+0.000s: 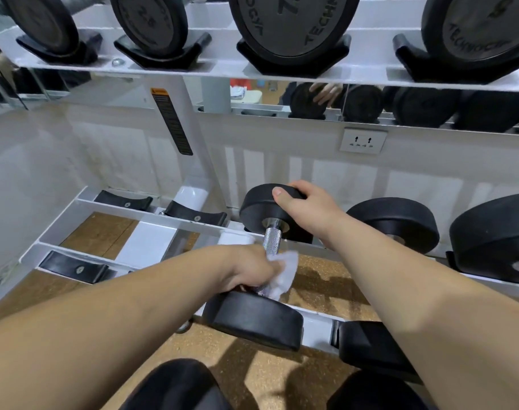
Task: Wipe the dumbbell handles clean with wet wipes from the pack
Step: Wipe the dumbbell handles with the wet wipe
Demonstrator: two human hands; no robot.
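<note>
Dumbbell handle, knurled bright steel (271,241), lies on the white lower rack (140,220), long axis running away from you. Your left hand (246,272) is clamped round its near end with the crumpled white wet wipe (285,272); bare metal lies beyond. Your right hand (308,208) grips the far black rubber head (258,207), steadying it.

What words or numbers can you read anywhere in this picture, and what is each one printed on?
"TECHN", cut off by the frame edge: raised on the upper-shelf dumbbell head, beside a large "7".
"TECHNOGY", last letters hidden: on the far right dumbbell head.
Second dumbbell head from the left: raised digits, too blurred to read.
Warning sticker on the rack upright: print too small to read.
</note>
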